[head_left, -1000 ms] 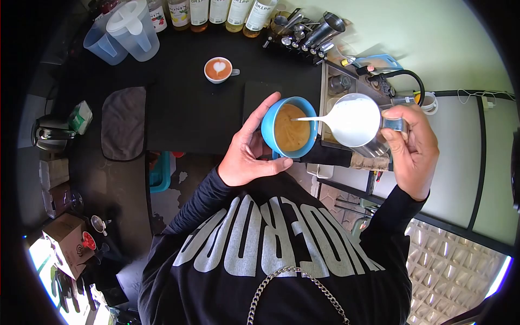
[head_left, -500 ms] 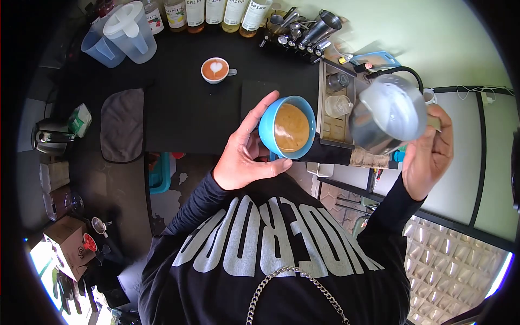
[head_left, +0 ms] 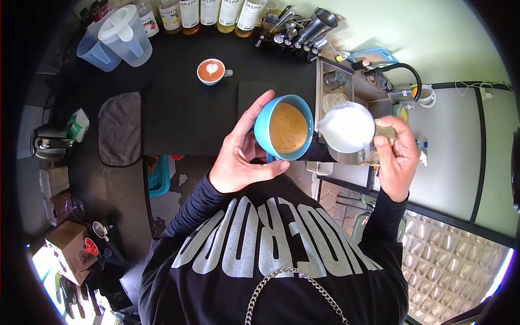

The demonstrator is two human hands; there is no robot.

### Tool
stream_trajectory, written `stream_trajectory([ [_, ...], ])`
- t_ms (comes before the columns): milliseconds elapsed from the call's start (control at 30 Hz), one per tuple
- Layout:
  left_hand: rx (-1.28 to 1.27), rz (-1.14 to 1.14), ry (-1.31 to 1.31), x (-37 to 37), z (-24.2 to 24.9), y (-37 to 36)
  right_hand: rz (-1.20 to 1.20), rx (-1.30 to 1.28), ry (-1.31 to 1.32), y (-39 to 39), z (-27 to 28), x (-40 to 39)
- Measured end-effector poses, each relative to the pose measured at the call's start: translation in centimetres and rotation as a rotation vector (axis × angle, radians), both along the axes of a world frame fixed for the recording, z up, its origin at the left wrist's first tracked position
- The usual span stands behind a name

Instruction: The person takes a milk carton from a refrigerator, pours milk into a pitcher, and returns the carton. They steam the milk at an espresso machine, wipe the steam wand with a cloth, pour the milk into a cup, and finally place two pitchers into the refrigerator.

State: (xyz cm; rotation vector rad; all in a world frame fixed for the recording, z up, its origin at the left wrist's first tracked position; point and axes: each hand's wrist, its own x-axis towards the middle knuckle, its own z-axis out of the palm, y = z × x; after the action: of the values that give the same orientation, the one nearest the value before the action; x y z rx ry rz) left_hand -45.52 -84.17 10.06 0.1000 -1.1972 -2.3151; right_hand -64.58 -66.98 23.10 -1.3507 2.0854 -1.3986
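A blue cup of brown coffee sits in my left hand, its fingers and thumb wrapped round the near side. The cup is slightly tilted toward the right. By its handle, my right hand grips a steel milk pitcher filled with white milk. The pitcher's spout points left, close to the cup's right rim but apart from it. On the black counter behind stands a white cup of coffee with a white heart on top.
A grey cloth lies on the counter at left. Two plastic jugs and several syrup bottles line the back. Bar tools stand in a rack at back right, near a sink area with a black hose.
My right hand has brought the milk pitcher left, from further right to beside the blue cup, and the milk surface now shows clearly. My left hand and the cup have barely shifted.
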Motion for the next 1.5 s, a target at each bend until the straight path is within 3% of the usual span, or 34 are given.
stream_trajectory([
  [367, -0.036, 0.013, -0.011, -0.1, -0.4, -0.3, 0.027, 0.081, 0.134, -0.3, -1.5, -0.1],
  [1500, -0.103, 0.060, -0.036, -0.5, -1.5, -0.8, 0.095, 0.247, 0.196, -3.3, 0.1, 0.2],
])
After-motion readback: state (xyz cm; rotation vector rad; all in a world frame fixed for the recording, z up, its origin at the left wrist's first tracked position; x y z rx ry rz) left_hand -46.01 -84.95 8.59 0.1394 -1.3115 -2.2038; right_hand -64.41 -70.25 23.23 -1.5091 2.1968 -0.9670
